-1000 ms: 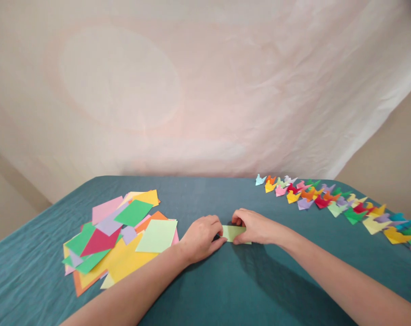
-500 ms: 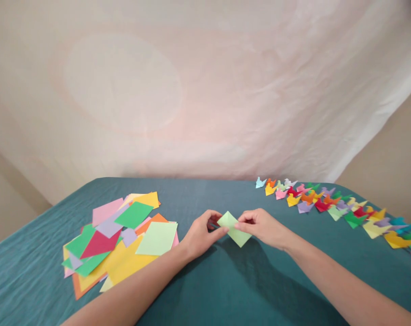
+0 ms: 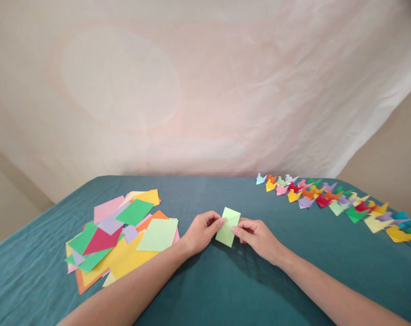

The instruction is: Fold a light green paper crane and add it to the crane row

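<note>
Between my hands, just above the table, is a small folded piece of light green origami paper (image 3: pixel 228 226), standing as an upright, slightly tilted rectangle with crease lines across it. My left hand (image 3: pixel 203 232) pinches its left edge between thumb and fingers. On the opposite side my right hand (image 3: pixel 258 237) grips the right edge, thumb on the near face and fingers behind. The back of the paper is hidden from me.
A loose pile of coloured paper sheets (image 3: pixel 105 242) lies on the left, with a light green square (image 3: pixel 157 234) on top. Rows of small folded paper birds (image 3: pixel 337 206) run along the right side. The dark teal cloth (image 3: pixel 198 294) covers the table; a pale curtain (image 3: pixel 205 90) hangs behind.
The green paper has turned from a diamond pose to a near-upright rectangle. My right hand has lowered slightly, and both hands keep hold of the paper.
</note>
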The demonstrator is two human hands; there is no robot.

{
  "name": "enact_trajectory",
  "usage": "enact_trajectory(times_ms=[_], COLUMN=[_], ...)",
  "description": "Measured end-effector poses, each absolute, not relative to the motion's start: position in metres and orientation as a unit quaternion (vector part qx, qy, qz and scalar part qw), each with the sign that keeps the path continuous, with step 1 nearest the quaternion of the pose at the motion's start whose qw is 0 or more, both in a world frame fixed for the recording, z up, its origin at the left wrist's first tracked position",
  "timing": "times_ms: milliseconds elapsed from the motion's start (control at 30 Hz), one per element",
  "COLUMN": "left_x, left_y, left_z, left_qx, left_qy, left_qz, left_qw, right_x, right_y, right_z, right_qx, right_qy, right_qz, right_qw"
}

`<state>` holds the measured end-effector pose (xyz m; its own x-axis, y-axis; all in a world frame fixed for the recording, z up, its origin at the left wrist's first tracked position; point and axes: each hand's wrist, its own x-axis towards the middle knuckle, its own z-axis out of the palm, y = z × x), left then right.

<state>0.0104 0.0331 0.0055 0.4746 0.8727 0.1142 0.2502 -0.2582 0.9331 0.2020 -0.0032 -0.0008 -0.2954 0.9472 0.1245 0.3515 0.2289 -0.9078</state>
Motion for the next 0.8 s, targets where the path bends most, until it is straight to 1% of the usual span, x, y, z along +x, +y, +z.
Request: enact_trajectory(times_ms=[200, 367, 500, 800], left_x=[0.011, 0.0097, 0.0082, 0.0087], left_y=[0.0329, 0.0344, 0.0354, 0.0326], left_z=[0.0058, 0.0058, 0.0055, 0.0075], left_qx=[0.728, 0.726, 0.737, 0.761], left_qy=[0.397, 0.398, 0.391, 0.368], left_qz=[0.325, 0.319, 0.305, 0.279], left_qw=[0.456, 0.46, 0.459, 0.455], right_x=[0.2016, 0.2014, 0.2008, 0.201], right_y=[-0.0051, -0.0061, -0.0053, -0.0037], right_z=[-0.0008, -0.0021, -0.0052, -0.0091], right_qx=[-0.461, -0.452, -0.459, -0.467], right_qy=[-0.706, -0.672, -0.648, -0.62], right_qz=[0.395, 0.44, 0.443, 0.461], right_qw=[0.365, 0.388, 0.415, 0.43])
